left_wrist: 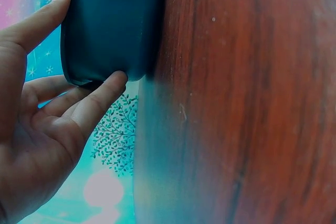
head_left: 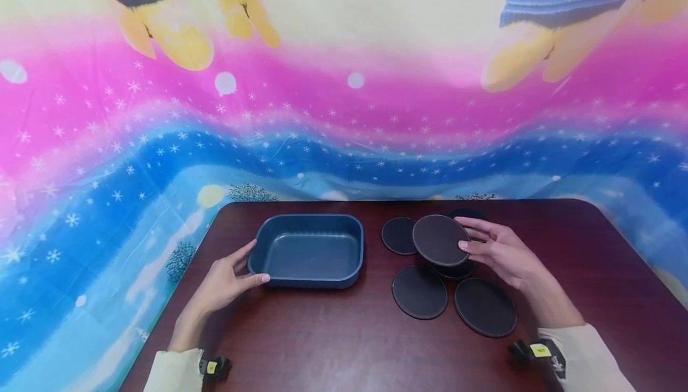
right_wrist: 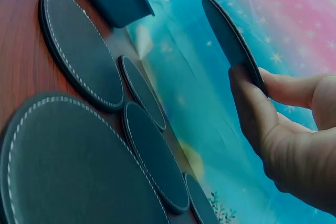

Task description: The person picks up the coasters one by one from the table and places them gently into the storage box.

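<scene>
My left hand [head_left: 221, 284] holds the near left corner of a dark blue rectangular plastic container [head_left: 306, 283]. Its thumb lies at the front rim and its fingers lie against the left end, as the left wrist view also shows on the container's wall [left_wrist: 113, 24]. Up off the table, my right hand [head_left: 502, 254] pinches a round dark coaster [head_left: 438, 239] by its right edge between thumb and fingers. In the right wrist view that coaster [right_wrist: 226, 32] is seen nearly edge-on. Several more black coasters with pale stitching, such as one at the front [head_left: 419, 292], lie below and around it.
Another coaster [head_left: 485, 307] lies at the front right, and one [head_left: 398, 235] sits between the container and the held coaster. The dark reddish wooden table [head_left: 322, 344] has rounded back corners. A colourful printed cloth [head_left: 344, 111] hangs behind it.
</scene>
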Demonstrator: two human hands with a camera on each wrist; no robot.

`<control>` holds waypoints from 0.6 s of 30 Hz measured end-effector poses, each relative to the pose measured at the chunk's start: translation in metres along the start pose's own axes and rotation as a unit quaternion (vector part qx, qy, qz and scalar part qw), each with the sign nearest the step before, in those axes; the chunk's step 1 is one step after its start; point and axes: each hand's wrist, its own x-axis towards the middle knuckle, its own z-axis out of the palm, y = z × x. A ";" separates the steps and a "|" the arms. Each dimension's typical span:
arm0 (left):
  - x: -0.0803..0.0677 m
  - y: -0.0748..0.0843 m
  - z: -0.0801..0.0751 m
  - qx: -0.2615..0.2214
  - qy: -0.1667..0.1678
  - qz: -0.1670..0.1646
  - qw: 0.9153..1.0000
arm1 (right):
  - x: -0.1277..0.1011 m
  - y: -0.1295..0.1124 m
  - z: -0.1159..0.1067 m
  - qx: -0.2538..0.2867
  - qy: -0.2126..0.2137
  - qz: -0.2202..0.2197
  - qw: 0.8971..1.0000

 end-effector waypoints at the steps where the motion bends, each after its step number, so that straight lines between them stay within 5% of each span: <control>1: 0.000 0.001 0.000 0.001 -0.001 0.002 1.000 | 0.001 -0.001 0.002 0.001 -0.001 0.000 1.000; 18: 0.000 0.001 -0.001 -0.006 -0.007 -0.008 1.000 | 0.014 -0.008 0.031 0.029 -0.011 -0.011 0.999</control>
